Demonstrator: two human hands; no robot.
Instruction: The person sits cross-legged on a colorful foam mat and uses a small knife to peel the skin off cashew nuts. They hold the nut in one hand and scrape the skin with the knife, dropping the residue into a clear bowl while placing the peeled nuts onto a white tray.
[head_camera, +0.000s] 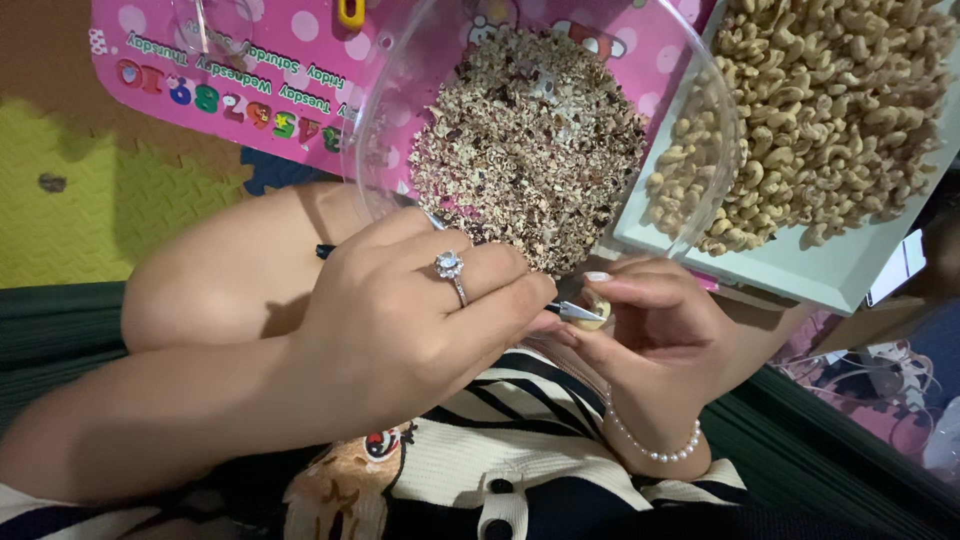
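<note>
Closed around a small knife (578, 311), the left hand (400, 320) with a stone ring (450, 266) is seen nearest the lens, the blade tip being pressed against a cashew nut (597, 310). That nut is pinched between thumb and fingers of the right hand (650, 340), whose wrist is circled by a pearl bracelet (655, 450). Above them, a clear bowl (400, 90) of husk scraps (530, 140) is set, and a white tray (800, 265) of peeled cashews (820, 110) is placed just beside it.

The left hand (400, 320) hides most of the small blade (578, 311).
</note>
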